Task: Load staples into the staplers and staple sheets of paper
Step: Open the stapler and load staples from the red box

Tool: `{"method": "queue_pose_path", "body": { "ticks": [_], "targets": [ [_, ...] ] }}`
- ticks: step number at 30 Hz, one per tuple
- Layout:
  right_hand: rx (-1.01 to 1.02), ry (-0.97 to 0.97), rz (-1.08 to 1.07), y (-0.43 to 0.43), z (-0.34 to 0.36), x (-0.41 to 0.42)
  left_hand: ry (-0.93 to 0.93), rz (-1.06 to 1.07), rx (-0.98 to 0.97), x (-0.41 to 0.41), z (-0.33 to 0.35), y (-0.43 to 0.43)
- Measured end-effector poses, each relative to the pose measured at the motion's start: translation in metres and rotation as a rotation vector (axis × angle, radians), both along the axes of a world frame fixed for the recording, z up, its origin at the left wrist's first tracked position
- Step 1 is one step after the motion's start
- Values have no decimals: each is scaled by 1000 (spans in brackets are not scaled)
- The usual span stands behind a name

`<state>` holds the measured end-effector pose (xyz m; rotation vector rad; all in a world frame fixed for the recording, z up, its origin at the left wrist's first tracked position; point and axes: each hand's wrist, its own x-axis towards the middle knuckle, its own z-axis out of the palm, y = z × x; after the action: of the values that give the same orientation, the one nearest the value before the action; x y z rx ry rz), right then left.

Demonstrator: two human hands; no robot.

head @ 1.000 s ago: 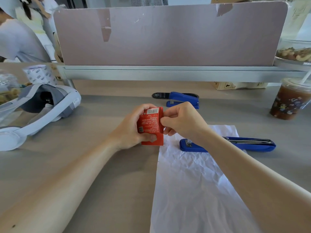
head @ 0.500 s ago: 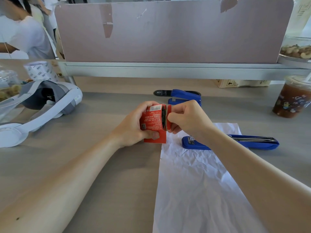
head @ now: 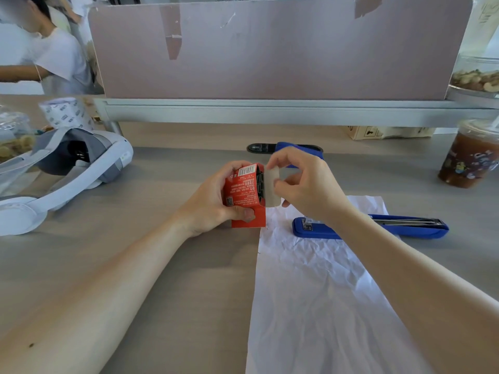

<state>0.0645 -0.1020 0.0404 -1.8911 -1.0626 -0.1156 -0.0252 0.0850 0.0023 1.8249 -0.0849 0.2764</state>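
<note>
My left hand [head: 213, 203] grips a red staple box [head: 243, 195] upright above the desk. Its end flap [head: 270, 187] stands swung open, pinched by the thumb and fingers of my right hand [head: 305, 184]. Dark staple strips show inside the opening. A blue stapler [head: 372, 227] lies opened out flat on the crumpled white paper sheet [head: 318, 292], partly behind my right wrist. A second blue stapler [head: 294, 149] lies farther back, mostly hidden by my right hand.
A white headset [head: 64, 174] lies at the left. A plastic cup of dark drink [head: 469, 155] stands at the right. A pink divider panel [head: 270, 47] on a metal rail closes off the back of the desk. A person sits beyond at far left.
My right hand has pulled the box's end flap from shut to fully open, showing the staples inside. The left hand has kept hold of the box.
</note>
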Motion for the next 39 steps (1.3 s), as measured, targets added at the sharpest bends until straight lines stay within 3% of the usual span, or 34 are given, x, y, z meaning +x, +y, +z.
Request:
{"method": "queue_pose_path", "body": {
  "ticks": [3, 11, 18, 26, 39],
  "targets": [
    [-53, -190, -25, 2, -4, 1, 7, -4, -13, 0, -1, 2],
    [-95, -295, -27, 4, -4, -2, 8, -6, -30, 1, -1, 2],
    [-68, -116, -163, 8, 1, -8, -3, 48, 70, -1, 1, -2],
    [9, 160, -159, 12, 3, -13, -125, 116, 174, -1, 1, -7],
    [23, 212, -187, 15, 3, -18, -227, 210, 410, 5, -5, -6]
  ]
}}
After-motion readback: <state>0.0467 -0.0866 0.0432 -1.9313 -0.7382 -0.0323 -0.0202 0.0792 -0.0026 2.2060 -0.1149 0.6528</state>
